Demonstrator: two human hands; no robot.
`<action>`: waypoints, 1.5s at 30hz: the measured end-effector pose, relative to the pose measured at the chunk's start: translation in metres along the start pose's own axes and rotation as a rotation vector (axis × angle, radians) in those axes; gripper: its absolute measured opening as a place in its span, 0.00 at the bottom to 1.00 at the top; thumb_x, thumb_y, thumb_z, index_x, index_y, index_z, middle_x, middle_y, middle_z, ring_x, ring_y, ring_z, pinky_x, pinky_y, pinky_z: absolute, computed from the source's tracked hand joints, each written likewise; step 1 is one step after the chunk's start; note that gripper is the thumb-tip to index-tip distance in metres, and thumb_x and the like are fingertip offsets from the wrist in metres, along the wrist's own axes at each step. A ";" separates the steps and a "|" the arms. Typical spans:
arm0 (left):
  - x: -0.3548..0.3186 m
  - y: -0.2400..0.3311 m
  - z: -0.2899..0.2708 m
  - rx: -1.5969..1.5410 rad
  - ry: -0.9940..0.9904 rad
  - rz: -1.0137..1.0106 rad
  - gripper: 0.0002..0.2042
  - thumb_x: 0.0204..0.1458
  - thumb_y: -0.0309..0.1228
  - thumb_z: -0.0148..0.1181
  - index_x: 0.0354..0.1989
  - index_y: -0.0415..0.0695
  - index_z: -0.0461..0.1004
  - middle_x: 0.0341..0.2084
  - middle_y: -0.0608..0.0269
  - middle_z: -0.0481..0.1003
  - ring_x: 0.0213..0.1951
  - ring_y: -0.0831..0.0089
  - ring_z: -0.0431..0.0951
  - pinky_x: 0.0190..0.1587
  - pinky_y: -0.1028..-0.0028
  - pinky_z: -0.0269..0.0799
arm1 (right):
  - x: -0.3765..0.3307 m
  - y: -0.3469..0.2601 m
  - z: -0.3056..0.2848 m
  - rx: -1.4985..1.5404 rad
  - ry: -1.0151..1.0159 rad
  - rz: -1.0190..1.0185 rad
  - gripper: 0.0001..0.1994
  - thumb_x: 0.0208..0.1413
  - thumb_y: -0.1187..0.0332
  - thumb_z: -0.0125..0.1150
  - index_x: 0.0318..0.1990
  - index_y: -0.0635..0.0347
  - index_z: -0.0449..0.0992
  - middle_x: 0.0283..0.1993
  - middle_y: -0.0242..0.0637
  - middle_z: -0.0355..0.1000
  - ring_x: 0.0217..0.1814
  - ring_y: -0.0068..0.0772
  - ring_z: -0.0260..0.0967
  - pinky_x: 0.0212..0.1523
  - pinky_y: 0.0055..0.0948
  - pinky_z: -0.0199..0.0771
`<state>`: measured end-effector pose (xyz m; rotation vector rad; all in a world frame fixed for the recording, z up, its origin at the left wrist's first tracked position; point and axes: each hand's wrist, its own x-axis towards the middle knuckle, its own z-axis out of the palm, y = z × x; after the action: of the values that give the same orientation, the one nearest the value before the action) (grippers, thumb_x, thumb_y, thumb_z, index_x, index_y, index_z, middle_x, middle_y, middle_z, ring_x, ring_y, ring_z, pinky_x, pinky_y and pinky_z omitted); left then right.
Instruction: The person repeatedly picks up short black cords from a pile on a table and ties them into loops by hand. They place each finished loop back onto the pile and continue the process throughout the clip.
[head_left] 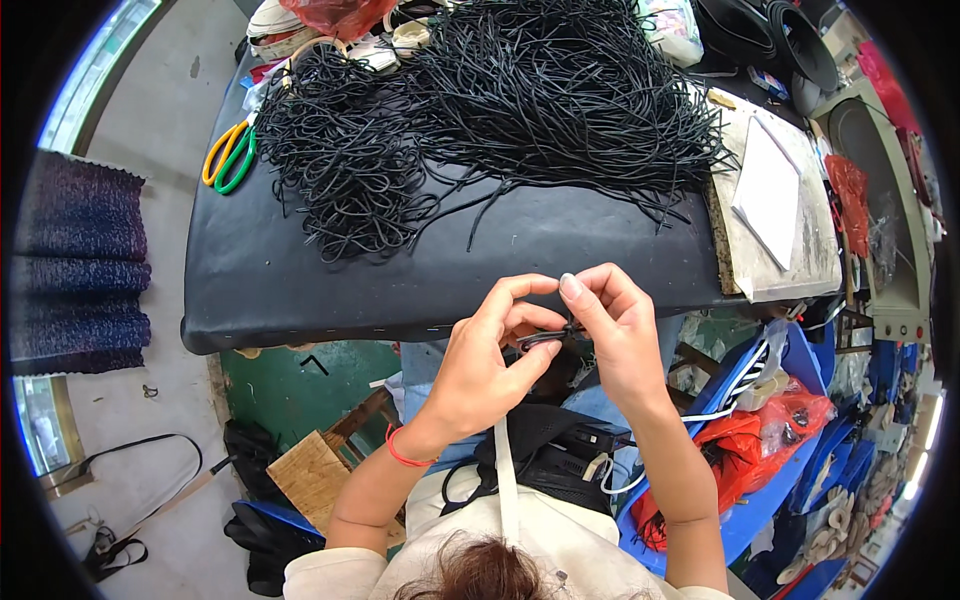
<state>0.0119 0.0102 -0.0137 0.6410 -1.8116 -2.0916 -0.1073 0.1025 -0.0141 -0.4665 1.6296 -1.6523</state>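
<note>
Cord (pixel 540 340), black and looped, is pinched by the fingers of the left hand (pixel 490 355) just below the frame's centre. The right hand's (pixel 620 330) fingers are bunched close beside it; whether cord is clamped there cannot be told. Cord heaps (pixel 560 95) are piled on the tabletop (pixel 300 290) at the upper centre, scissors (pixel 232 155) at the upper left.

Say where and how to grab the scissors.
Likely best by the handles, left hand coming from the table's near left side. The orange and green loops lie outside the cord pile, near the left edge, toward the person. The blades point away, and are hard to make out.
</note>
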 end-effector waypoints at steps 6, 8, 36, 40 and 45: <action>0.000 -0.010 0.010 -0.193 0.037 -0.078 0.09 0.48 0.24 0.61 0.38 0.36 0.72 0.29 0.65 0.75 0.30 0.84 0.73 0.33 0.83 0.69 | 0.001 0.008 0.004 -0.039 0.071 -0.103 0.08 0.57 0.65 0.56 0.32 0.60 0.69 0.23 0.21 0.63 0.25 0.08 0.56 0.25 0.14 0.57; -0.001 -0.010 0.008 -0.220 0.038 -0.111 0.09 0.48 0.24 0.61 0.38 0.37 0.73 0.28 0.67 0.74 0.27 0.87 0.70 0.29 0.85 0.66 | -0.001 0.008 0.000 0.096 0.031 -0.019 0.09 0.58 0.63 0.54 0.32 0.60 0.69 0.23 0.21 0.63 0.25 0.09 0.56 0.25 0.14 0.57; -0.002 -0.008 0.000 -0.252 -0.102 -0.154 0.08 0.54 0.28 0.54 0.39 0.36 0.74 0.27 0.68 0.73 0.26 0.85 0.71 0.27 0.84 0.66 | -0.011 0.002 -0.005 -0.140 -0.017 -0.178 0.12 0.57 0.66 0.56 0.23 0.61 0.66 0.20 0.22 0.61 0.22 0.09 0.54 0.23 0.14 0.56; -0.009 -0.022 0.015 -0.154 0.016 -0.010 0.09 0.55 0.26 0.53 0.39 0.34 0.74 0.28 0.66 0.73 0.25 0.84 0.71 0.27 0.83 0.67 | -0.008 -0.001 -0.002 -0.084 0.060 -0.131 0.12 0.57 0.68 0.55 0.22 0.61 0.66 0.20 0.25 0.63 0.22 0.11 0.60 0.22 0.15 0.61; -0.010 -0.023 0.019 -0.158 0.062 -0.013 0.10 0.55 0.27 0.52 0.39 0.33 0.74 0.30 0.64 0.75 0.25 0.84 0.69 0.28 0.83 0.67 | 0.002 0.010 -0.007 0.038 0.052 -0.048 0.11 0.55 0.66 0.58 0.25 0.62 0.70 0.21 0.25 0.65 0.22 0.11 0.57 0.24 0.14 0.60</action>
<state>0.0118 0.0354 -0.0332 0.6697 -1.5945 -2.1717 -0.1108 0.1069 -0.0248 -0.4504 1.6331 -1.7406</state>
